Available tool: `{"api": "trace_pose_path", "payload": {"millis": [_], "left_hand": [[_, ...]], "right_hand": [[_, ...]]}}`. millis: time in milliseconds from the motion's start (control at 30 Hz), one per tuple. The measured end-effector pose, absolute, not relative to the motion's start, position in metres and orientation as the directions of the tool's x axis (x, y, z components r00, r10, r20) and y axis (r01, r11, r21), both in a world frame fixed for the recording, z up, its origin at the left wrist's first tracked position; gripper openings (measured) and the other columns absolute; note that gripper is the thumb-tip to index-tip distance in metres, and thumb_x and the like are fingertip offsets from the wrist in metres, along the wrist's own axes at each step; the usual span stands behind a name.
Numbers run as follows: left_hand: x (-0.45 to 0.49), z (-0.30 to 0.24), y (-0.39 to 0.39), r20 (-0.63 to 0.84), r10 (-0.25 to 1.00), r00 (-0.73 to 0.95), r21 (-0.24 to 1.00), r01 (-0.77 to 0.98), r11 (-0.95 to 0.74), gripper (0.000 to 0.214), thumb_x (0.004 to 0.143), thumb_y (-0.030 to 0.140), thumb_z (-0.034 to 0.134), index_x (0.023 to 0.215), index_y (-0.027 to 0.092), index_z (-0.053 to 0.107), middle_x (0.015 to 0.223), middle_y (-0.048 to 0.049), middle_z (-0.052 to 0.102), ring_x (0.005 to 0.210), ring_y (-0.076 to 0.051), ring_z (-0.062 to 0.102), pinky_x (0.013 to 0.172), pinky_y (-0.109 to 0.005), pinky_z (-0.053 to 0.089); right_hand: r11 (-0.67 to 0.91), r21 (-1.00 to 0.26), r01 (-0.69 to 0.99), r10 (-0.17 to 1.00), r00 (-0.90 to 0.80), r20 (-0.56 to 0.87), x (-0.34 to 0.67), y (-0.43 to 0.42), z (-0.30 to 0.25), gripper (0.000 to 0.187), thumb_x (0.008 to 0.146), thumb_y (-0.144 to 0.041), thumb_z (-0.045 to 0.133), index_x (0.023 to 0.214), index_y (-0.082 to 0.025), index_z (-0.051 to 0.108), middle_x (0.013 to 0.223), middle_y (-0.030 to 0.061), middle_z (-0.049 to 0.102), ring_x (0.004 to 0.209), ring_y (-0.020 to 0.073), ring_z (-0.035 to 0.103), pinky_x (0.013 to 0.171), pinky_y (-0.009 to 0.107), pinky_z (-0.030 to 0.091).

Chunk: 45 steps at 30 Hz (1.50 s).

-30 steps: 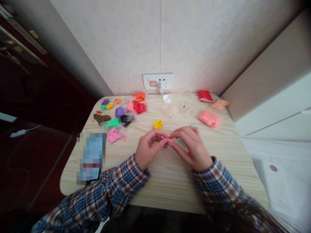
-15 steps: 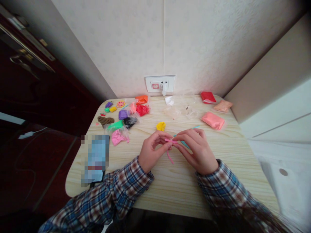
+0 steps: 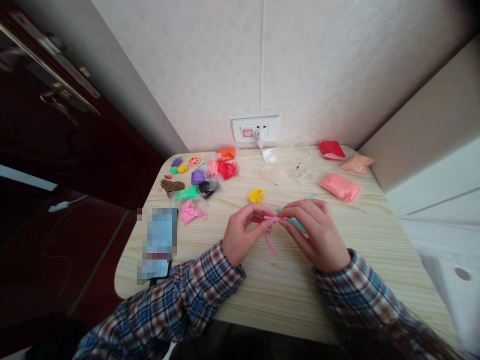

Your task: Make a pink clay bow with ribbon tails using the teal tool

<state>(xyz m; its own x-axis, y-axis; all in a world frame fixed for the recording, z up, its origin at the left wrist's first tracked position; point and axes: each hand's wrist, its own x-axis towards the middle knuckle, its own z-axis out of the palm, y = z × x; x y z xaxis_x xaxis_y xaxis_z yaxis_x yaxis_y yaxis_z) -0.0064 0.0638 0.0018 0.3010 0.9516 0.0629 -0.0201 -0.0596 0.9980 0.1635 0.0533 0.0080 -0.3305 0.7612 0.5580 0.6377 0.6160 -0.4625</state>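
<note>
Now, both hands meet over the middle of the pale wood-grain table (image 3: 285, 300). The left hand (image 3: 240, 239) and the right hand (image 3: 323, 237) each pinch the thin pink clay strip (image 3: 273, 218), thumb and forefinger closed on it. A loose tail of it curls down between the two hands toward the tabletop. The strip sits just off the surface, with the fingertips almost touching.

A slim teal plastic stick (image 3: 300, 225) runs under the right fingers; gripped or merely lying there, I can't tell. Just beyond the left knuckles sits a small yellow clay lump (image 3: 256, 195), and further left a pink clay wad in a clear bag (image 3: 192, 211).

The risk, as I read it, is in how thin and soft that strip looks. Any pull apart could stretch or snap it at the pinch, and a firm squeeze could flatten it. The hanging tail could also stick to the table or catch a plaid cuff if the hands dip.
</note>
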Motion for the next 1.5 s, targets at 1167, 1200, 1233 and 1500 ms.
{"api": "trace_pose_path", "payload": {"millis": [1167, 1200, 1233, 1500], "left_hand": [[-0.0048, 0.007, 0.063, 0.093, 0.955, 0.28, 0.996, -0.02, -0.091, 0.011, 0.078, 0.022, 0.065, 0.083, 0.012, 0.063, 0.078, -0.0032, 0.062, 0.072, -0.013, 0.06, 0.07, -0.024, 0.048], [-0.0049, 0.0072, 0.063, 0.092, 0.954, 0.286, 0.996, -0.019, -0.091, 0.012, 0.078, 0.022, 0.065, 0.085, 0.012, 0.063, 0.079, -0.0034, 0.063, 0.073, -0.013, 0.06, 0.07, -0.024, 0.048], [-0.0049, 0.0074, 0.063, 0.093, 0.952, 0.29, 0.996, -0.016, -0.092, 0.012, 0.078, 0.022, 0.065, 0.086, 0.012, 0.063, 0.081, -0.0037, 0.063, 0.073, -0.013, 0.06, 0.071, -0.025, 0.049], [-0.0051, 0.0074, 0.0626, 0.095, 0.952, 0.29, 0.995, 0.008, -0.102, 0.013, 0.078, 0.023, 0.065, 0.084, 0.012, 0.064, 0.079, -0.0045, 0.064, 0.073, -0.014, 0.06, 0.07, -0.025, 0.049]], "right_hand": [[0.641, -0.397, 0.657, 0.736, -0.381, 0.56, 0.1661, 0.0524, 0.0064, 0.005, 0.089, -0.022, 0.051, 0.093, -0.021, 0.055, 0.084, 0.0019, 0.064, 0.08, 0.0163, 0.058, 0.079, 0.035, 0.034], [0.64, -0.397, 0.658, 0.737, -0.381, 0.558, 0.1661, 0.0525, 0.0063, 0.005, 0.088, -0.022, 0.052, 0.093, -0.021, 0.055, 0.084, 0.0019, 0.064, 0.08, 0.0162, 0.058, 0.079, 0.035, 0.034], [0.64, -0.397, 0.658, 0.737, -0.38, 0.558, 0.1662, 0.0525, 0.0061, 0.006, 0.088, -0.022, 0.052, 0.093, -0.021, 0.055, 0.084, 0.0018, 0.064, 0.08, 0.0161, 0.058, 0.079, 0.035, 0.035], [0.636, -0.409, 0.655, 0.743, -0.376, 0.553, 0.1668, 0.0522, 0.0059, 0.007, 0.088, -0.024, 0.052, 0.094, -0.021, 0.054, 0.085, 0.0018, 0.064, 0.081, 0.0162, 0.058, 0.079, 0.035, 0.035]]}}
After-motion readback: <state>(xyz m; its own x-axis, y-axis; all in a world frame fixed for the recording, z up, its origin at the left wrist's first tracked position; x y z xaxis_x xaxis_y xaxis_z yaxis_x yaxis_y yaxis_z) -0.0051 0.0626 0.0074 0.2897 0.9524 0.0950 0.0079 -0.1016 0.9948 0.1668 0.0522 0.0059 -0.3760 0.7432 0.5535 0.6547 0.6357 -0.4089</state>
